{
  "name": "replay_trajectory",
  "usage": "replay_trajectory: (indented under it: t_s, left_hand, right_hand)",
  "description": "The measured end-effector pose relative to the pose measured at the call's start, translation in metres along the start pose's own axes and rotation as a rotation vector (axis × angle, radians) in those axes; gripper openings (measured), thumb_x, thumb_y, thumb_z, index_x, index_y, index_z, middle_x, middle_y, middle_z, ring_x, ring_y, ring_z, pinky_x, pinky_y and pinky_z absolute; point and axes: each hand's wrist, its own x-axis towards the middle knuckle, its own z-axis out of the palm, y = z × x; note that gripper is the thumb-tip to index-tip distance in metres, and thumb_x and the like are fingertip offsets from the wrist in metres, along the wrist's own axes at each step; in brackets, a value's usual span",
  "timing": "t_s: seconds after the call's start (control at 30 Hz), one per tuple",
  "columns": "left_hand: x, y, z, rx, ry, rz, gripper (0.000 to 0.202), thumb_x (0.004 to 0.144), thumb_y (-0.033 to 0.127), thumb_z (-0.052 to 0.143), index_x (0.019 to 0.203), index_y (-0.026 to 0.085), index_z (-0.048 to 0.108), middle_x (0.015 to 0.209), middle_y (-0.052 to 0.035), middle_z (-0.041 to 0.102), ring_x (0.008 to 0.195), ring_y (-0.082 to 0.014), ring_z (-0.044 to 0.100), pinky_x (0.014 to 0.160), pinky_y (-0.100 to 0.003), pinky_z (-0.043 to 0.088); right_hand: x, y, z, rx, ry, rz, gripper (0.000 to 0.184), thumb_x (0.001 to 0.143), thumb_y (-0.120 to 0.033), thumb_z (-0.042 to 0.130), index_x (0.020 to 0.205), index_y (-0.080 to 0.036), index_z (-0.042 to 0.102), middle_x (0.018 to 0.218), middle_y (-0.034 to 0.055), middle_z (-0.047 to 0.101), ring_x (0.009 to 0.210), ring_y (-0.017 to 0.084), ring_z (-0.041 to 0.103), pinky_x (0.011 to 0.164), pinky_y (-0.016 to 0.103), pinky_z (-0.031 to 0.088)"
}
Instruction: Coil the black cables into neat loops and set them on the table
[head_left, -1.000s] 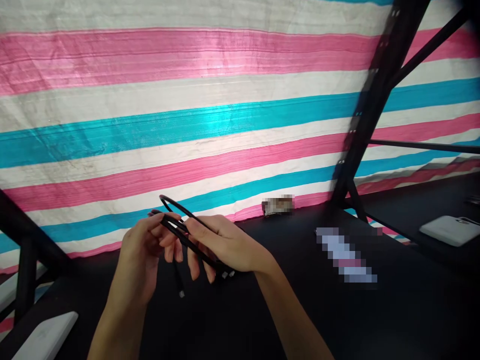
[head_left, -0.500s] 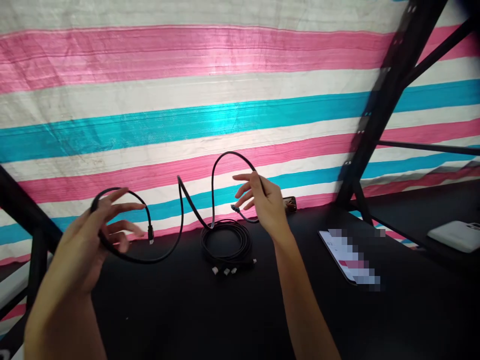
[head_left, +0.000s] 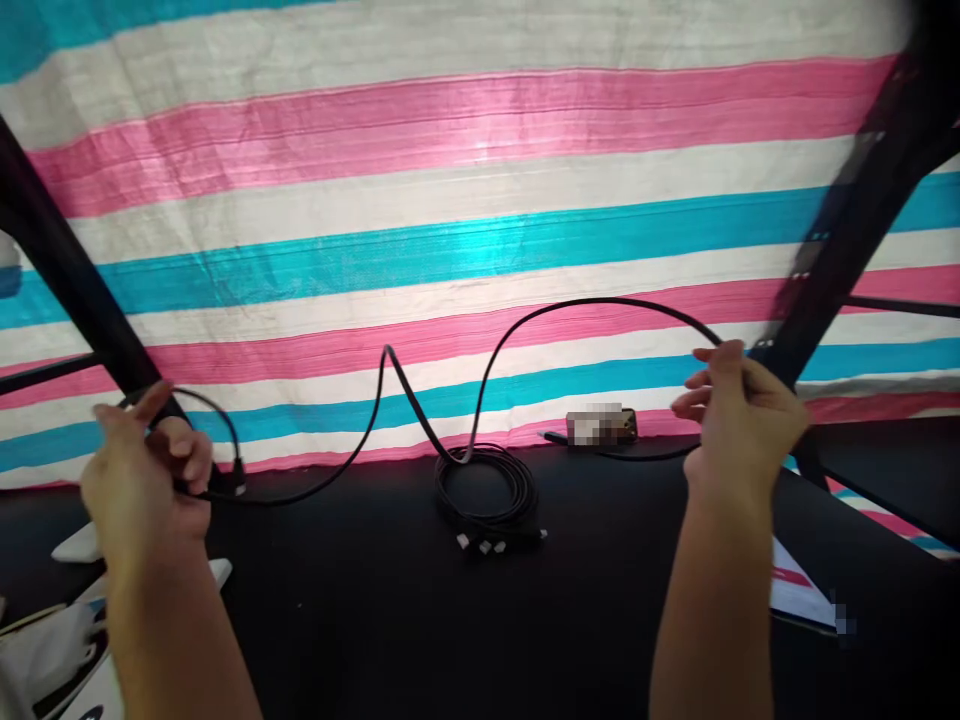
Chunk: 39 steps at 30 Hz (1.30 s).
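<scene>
A black cable (head_left: 592, 301) stretches between my two hands, with a wavy kink in its middle. My left hand (head_left: 150, 480) is closed around it at the left, and one end with a dark plug (head_left: 239, 476) hangs just beyond the fingers. At the right, my right hand (head_left: 739, 420) pinches the cable. From below that hand the other end runs back leftward, its plug (head_left: 553, 438) near a small blurred-out object. Beneath the kink lies a coil of black cable (head_left: 487, 517) on the table, with several light-tipped plugs (head_left: 462, 542) at its front.
The black table (head_left: 450, 640) backs onto a striped sheet (head_left: 480, 240). A phone (head_left: 799, 590) lies partly behind my right forearm. The small blurred-out object (head_left: 600, 428) stands at the back edge. White items (head_left: 52, 640) lie at left. Dark frame posts (head_left: 847, 240) slant at both sides.
My hands have moved apart, the right one clearly rightward, and the cable between them is drawn out wider. The left fingers have closed more. The view has shifted slightly.
</scene>
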Motion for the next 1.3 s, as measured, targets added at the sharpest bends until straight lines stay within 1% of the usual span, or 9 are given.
replay_trajectory:
  t_s: [0.13, 0.23, 0.33, 0.53, 0.7, 0.87, 1.1, 1.23, 1.3]
  left_hand:
    - [-0.003, 0.001, 0.003, -0.118, -0.096, -0.062, 0.036, 0.090, 0.044, 0.039, 0.092, 0.011, 0.056, 0.044, 0.0082, 0.032, 0.033, -0.0048, 0.027, 0.030, -0.019, 0.016]
    - [-0.006, 0.001, 0.006, -0.173, -0.099, -0.053, 0.032, 0.088, 0.041, 0.044, 0.089, 0.012, 0.055, 0.043, 0.0088, 0.032, 0.033, -0.0045, 0.027, 0.029, -0.018, 0.014]
    - [-0.008, 0.002, 0.011, -0.213, -0.123, -0.082, 0.027, 0.088, 0.037, 0.044, 0.089, 0.013, 0.054, 0.041, 0.0090, 0.030, 0.032, -0.0045, 0.025, 0.029, -0.018, 0.014]
    - [-0.016, 0.007, 0.021, -0.173, -0.367, -0.200, 0.021, 0.083, 0.026, 0.050, 0.097, 0.012, 0.056, 0.041, 0.0069, 0.038, 0.033, -0.0055, 0.033, 0.032, -0.015, 0.022]
    - [-0.021, 0.009, 0.025, -0.186, -0.452, -0.229, 0.026, 0.081, 0.028, 0.052, 0.103, 0.015, 0.058, 0.041, 0.0072, 0.036, 0.032, -0.0054, 0.033, 0.032, -0.015, 0.023]
    - [-0.017, 0.004, 0.024, -0.200, -0.509, -0.260, 0.021, 0.080, 0.026, 0.053, 0.097, 0.018, 0.062, 0.039, 0.0072, 0.034, 0.033, -0.0075, 0.036, 0.033, -0.017, 0.030]
    - [-0.017, 0.001, 0.025, -0.271, -0.675, -0.282, 0.032, 0.088, 0.031, 0.036, 0.100, 0.014, 0.061, 0.036, 0.0049, 0.037, 0.034, -0.0109, 0.042, 0.037, -0.021, 0.036]
    - [-0.028, 0.007, 0.025, -0.247, -0.809, -0.249, 0.036, 0.092, 0.040, 0.031, 0.112, 0.020, 0.053, 0.038, 0.0059, 0.041, 0.040, -0.0136, 0.050, 0.045, -0.022, 0.040]
    - [-0.034, 0.009, 0.024, -0.208, -0.922, -0.212, 0.037, 0.092, 0.043, 0.031, 0.116, 0.021, 0.050, 0.039, 0.0061, 0.044, 0.044, -0.0148, 0.054, 0.050, -0.024, 0.043]
  right_hand:
    - [0.004, -0.018, -0.005, 0.256, 0.013, 0.316, 0.023, 0.075, -0.040, 0.063, 0.071, -0.017, 0.062, 0.050, -0.0078, 0.035, 0.032, 0.002, 0.028, 0.032, 0.023, 0.014]
    - [0.007, -0.029, -0.013, 0.405, -0.040, 0.412, 0.013, 0.082, -0.026, 0.056, 0.071, -0.020, 0.059, 0.049, -0.0097, 0.025, 0.032, 0.002, 0.016, 0.032, 0.023, 0.005]
    - [0.010, -0.033, -0.023, 0.442, -0.118, 0.322, 0.024, 0.087, -0.021, 0.044, 0.072, -0.021, 0.062, 0.052, -0.0089, 0.018, 0.033, 0.003, 0.005, 0.033, 0.024, 0.000]
    - [0.006, -0.035, -0.031, 0.401, -0.300, 0.204, 0.042, 0.092, -0.025, 0.037, 0.063, -0.017, 0.067, 0.057, -0.0068, 0.017, 0.036, 0.003, 0.002, 0.035, 0.026, 0.001]
    - [0.003, -0.035, -0.035, 0.764, -0.343, 0.325, 0.033, 0.093, -0.019, 0.039, 0.080, -0.020, 0.069, 0.045, -0.0088, 0.027, 0.028, -0.001, 0.011, 0.030, 0.014, 0.010]
    - [0.007, -0.030, -0.044, 1.112, -0.496, 0.291, 0.018, 0.086, -0.019, 0.052, 0.099, -0.022, 0.065, 0.047, -0.0119, 0.047, 0.025, -0.004, 0.023, 0.028, 0.006, 0.018]
    - [0.001, -0.044, -0.029, 0.727, -0.336, 0.198, 0.054, 0.098, -0.031, 0.018, 0.093, -0.012, 0.068, 0.038, -0.0106, 0.028, 0.021, 0.002, 0.015, 0.022, 0.015, 0.017]
    - [-0.009, -0.045, -0.016, 0.529, -0.330, 0.131, 0.036, 0.094, -0.033, 0.037, 0.092, -0.020, 0.071, 0.046, -0.0089, 0.025, 0.027, 0.002, 0.022, 0.025, 0.016, 0.018]
    - [-0.017, -0.043, -0.009, 0.479, -0.358, 0.108, 0.030, 0.090, -0.038, 0.046, 0.095, -0.022, 0.070, 0.053, -0.0067, 0.032, 0.034, 0.002, 0.037, 0.028, 0.014, 0.025]
